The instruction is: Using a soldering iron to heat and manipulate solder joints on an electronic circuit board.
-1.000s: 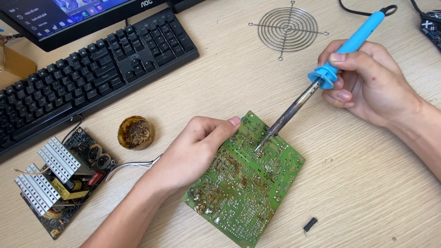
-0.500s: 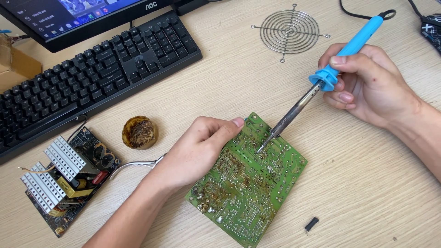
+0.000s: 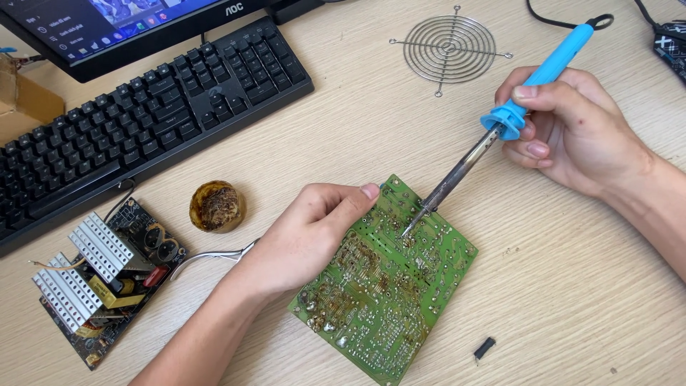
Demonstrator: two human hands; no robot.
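Observation:
A green circuit board [image 3: 386, 286] lies solder side up on the wooden desk. My left hand [image 3: 307, 236] rests on its upper left edge, thumb pressed against the board's top corner, with a metal tool handle [image 3: 211, 255] showing beneath the palm. My right hand [image 3: 572, 129] grips a blue-handled soldering iron [image 3: 514, 107], and its metal tip touches the board near the upper middle.
A black keyboard [image 3: 143, 114] and a monitor [image 3: 107, 21] sit at the upper left. A second board with white heat sinks [image 3: 100, 275] lies at the left, a round brownish tip cleaner [image 3: 216, 206] beside it. A wire fan grille [image 3: 449, 48] is at the top, a small black part [image 3: 484, 348] at the lower right.
Hardly anything differs. Both hands, the iron and the board keep their positions; the view has shifted very slightly.

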